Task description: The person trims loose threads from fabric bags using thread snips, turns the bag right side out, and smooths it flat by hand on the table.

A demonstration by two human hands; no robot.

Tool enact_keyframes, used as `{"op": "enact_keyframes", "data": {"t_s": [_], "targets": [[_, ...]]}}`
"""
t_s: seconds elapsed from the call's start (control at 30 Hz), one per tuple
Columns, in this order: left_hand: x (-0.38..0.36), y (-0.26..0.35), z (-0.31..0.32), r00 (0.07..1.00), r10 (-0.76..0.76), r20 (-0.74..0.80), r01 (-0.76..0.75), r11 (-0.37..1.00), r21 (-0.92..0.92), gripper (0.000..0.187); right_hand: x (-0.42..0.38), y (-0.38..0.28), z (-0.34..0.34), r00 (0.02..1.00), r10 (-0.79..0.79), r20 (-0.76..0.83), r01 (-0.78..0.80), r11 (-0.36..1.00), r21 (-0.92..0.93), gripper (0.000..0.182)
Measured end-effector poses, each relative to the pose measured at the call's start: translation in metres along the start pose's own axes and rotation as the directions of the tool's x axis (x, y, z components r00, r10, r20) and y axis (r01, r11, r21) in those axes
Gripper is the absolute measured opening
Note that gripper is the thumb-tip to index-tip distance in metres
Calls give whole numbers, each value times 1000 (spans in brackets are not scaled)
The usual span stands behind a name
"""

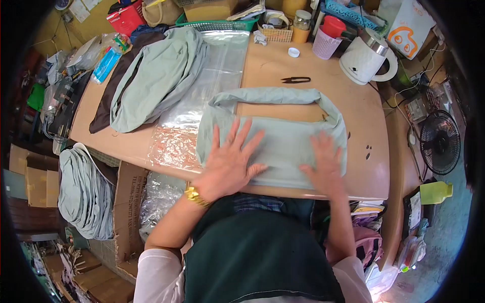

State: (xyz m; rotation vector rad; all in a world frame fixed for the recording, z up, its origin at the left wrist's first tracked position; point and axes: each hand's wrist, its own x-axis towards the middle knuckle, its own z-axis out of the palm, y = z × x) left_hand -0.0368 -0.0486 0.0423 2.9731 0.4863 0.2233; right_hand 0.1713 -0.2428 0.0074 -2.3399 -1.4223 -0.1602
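A pale green cloth shoulder bag (283, 132) lies flat on the tan table in front of me, its wide strap looped out toward the far side. My left hand (226, 159) is over the bag's left part, palm down with the fingers spread; a gold watch is on that wrist. Over the right part is my right hand (323, 162), its fingers apart and smeared by motion. Neither hand grips anything. Beyond the strap lie dark thread snips (296, 80).
Clear plastic sleeves (222, 55) lie left of the bag, beside heaped green cloth bags (164, 70). A white kettle (361, 58) and a lilac basket (326, 45) stand at the back right. More folded green cloth (85, 197) is stacked at lower left, near a cardboard box (130, 212).
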Motion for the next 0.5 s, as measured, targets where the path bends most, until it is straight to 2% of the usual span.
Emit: {"op": "enact_keyframes", "data": {"t_s": [0.03, 0.07, 0.1, 0.13, 0.17, 0.2, 0.23, 0.27, 0.3, 0.33, 0.37, 0.4, 0.47, 0.5], "targets": [[-2, -2, 13, 1000, 4, -11, -4, 1000, 4, 73, -7, 3, 15, 997, 7, 80, -2, 998, -70, 66], [-5, -6, 28, 987, -52, 154, 59, 997, -42, 76, -9, 9, 23, 987, 20, 156, 2, 990, -142, 73], [-2, -11, 34, 945, -99, 310, 128, 989, -73, 79, 3, 13, 11, 990, 14, 138, 7, 989, -148, 73], [6, -17, 23, 921, -99, 377, 163, 977, -141, 80, 16, 15, -8, 952, 78, 296, -118, 986, 121, 77], [18, -17, 16, 922, -89, 377, 154, 977, -146, 80, 23, 19, -21, 879, 88, 469, -277, 895, 350, 81], [35, -20, 9, 945, -102, 312, 278, 752, -598, 78, 37, 20, -17, 879, 91, 467, -276, 897, 345, 81], [51, -22, 3, 957, -143, 254, 288, 334, -898, 77, 57, 18, -4, 870, 123, 477, -448, 599, 664, 85], [70, -22, 21, 910, -245, 334, 338, -27, -941, 67, 72, 17, 10, 860, 138, 491, -509, 171, 844, 89], [81, -30, 34, 917, -243, 315, 322, -13, -947, 67, 80, 18, 27, 871, 135, 472, -489, 175, 854, 89], [93, -39, 45, 878, -294, 377, 297, -281, -913, 62, 90, 21, 47, 814, 108, 571, -550, -171, 817, 93], [106, -47, 58, 835, -319, 449, 237, -528, -815, 57, 100, 26, 59, 756, 36, 653, -555, -493, 670, 97], [110, -69, 73, 860, -324, 394, 116, -627, -770, 56, 104, 33, 63, 770, 37, 637, -540, -494, 681, 97], [103, -114, 83, 856, -360, 371, -103, -823, -559, 66, 95, 55, 68, 863, 198, 465, -158, -768, 620, 101], [108, -115, 85, 857, -357, 371, -101, -823, -559, 66, 99, 58, 68, 863, 201, 463, -156, -767, 622, 101]]}}
